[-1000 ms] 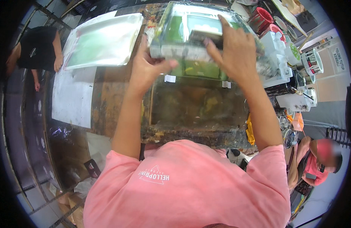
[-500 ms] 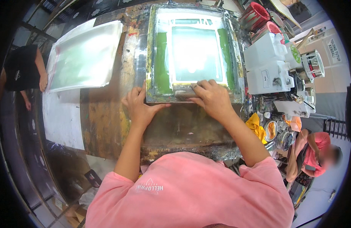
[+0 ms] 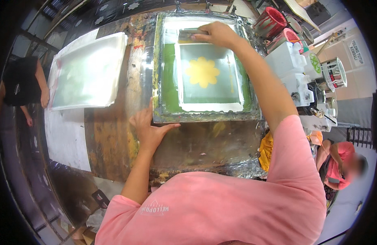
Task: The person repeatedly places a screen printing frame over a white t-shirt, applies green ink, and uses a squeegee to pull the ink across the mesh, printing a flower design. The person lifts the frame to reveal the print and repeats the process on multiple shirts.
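A printing screen (image 3: 169, 77) in a worn frame lies flat on the stained worktable (image 3: 115, 134). A yellow flower shape (image 3: 202, 72) shows in its pale window, with green bands at either side. My right hand (image 3: 219, 34) is closed around a squeegee (image 3: 189, 36), pressed against the mesh near the screen's far end. My left hand (image 3: 149, 127) rests at the frame's near left corner, fingers spread, the thumb stretched along the front edge. Part of the squeegee is hidden beneath my right fingers.
Left of the screen lies a stack of translucent sheets (image 3: 88, 73). White jugs (image 3: 287, 59), red-stained cans (image 3: 270, 22) and a yellow cloth (image 3: 266, 152) crowd the right side. One person (image 3: 23, 81) stands at the far left; another (image 3: 339, 163) sits at the right.
My right hand has carried the squeegee from the screen's near end to its far end. The yellow flower now shows where bright glare was. My left hand keeps its place at the corner.
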Motion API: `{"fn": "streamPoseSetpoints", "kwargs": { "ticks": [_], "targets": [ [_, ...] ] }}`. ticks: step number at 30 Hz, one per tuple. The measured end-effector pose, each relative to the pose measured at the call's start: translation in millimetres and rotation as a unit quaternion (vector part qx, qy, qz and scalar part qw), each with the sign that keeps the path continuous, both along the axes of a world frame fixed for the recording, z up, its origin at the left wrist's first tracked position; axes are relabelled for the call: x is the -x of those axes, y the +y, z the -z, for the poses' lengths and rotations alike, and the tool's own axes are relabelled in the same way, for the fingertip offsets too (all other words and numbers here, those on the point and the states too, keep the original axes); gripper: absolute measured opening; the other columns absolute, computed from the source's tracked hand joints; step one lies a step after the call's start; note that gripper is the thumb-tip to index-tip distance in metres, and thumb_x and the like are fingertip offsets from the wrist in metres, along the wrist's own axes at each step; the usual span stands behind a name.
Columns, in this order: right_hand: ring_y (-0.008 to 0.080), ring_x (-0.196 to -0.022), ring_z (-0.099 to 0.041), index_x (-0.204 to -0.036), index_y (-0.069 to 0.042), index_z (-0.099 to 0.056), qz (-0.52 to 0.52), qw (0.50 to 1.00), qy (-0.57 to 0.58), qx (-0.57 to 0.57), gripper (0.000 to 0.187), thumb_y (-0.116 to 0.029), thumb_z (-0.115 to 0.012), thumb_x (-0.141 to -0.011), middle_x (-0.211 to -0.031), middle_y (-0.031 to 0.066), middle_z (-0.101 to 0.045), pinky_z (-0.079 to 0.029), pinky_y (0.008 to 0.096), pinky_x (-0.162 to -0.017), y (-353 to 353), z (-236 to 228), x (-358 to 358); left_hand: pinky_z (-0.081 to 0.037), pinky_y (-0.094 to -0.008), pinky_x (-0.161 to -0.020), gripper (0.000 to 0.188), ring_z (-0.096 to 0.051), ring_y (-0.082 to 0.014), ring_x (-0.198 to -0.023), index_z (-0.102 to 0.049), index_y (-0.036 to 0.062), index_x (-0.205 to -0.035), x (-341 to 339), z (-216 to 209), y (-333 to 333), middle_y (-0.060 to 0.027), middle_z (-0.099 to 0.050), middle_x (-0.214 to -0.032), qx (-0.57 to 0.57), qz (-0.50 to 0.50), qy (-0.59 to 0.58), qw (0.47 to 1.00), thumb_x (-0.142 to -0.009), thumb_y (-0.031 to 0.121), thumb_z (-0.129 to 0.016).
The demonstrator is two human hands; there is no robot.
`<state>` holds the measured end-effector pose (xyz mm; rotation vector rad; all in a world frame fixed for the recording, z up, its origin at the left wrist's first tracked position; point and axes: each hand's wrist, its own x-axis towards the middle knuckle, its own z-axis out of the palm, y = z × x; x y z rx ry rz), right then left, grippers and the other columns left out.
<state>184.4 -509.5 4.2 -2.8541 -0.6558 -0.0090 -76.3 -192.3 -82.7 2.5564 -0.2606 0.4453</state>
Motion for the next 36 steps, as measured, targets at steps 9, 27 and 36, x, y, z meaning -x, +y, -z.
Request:
{"fn": "streamPoseSetpoints", "kwargs": {
  "ticks": [9, 27, 36],
  "targets": [
    [0.0327, -0.093, -0.071, -0.102, -0.015, -0.07, 0.024, 0.99, -0.142, 0.013, 0.048, -0.061, -0.058, -0.102, -0.094, 0.0086, -0.07, -0.056, 0.0494, -0.073, 2.2, 50.4, 25.8, -0.033, -0.0411, -0.091, 0.12, -0.054, -0.0219, -0.082, -0.054, -0.0007, -0.153, 6.1, 5.3, 3.2, -0.0036, -0.063, -0.085, 0.026, 0.025, -0.024, 0.999, -0.063, 0.071, -0.089],
    [0.0296, -0.088, -0.067, -0.095, -0.008, -0.067, 0.046, 0.926, -0.375, -0.019, 0.033, -0.041, -0.069, -0.096, -0.086, 0.0095, -0.066, -0.043, 0.0494, -0.089, 40.4, -111.9, 218.3, -0.05, -0.0404, -0.098, 0.09, -0.064, -0.0251, -0.109, -0.042, -0.0073, -0.157, -33.8, -98.8, -36.8, -0.0203, -0.064, -0.131, 0.381, 0.046, -0.058, 0.922, -0.094, 0.044, -0.082],
    [0.0337, -0.079, -0.068, -0.077, -0.005, -0.069, 0.059, 0.915, -0.39, -0.086, 0.042, -0.044, -0.065, -0.094, -0.08, 0.0148, -0.07, -0.045, 0.0485, -0.082, 41.4, -174.4, 169.1, -0.051, -0.0538, -0.085, 0.053, -0.064, -0.0432, -0.101, -0.058, -0.0063, -0.144, -26.8, 14.4, -5.4, -0.0267, -0.063, -0.121, -0.205, -0.13, -0.026, 0.97, -0.104, 0.027, -0.068]
  ]
}}
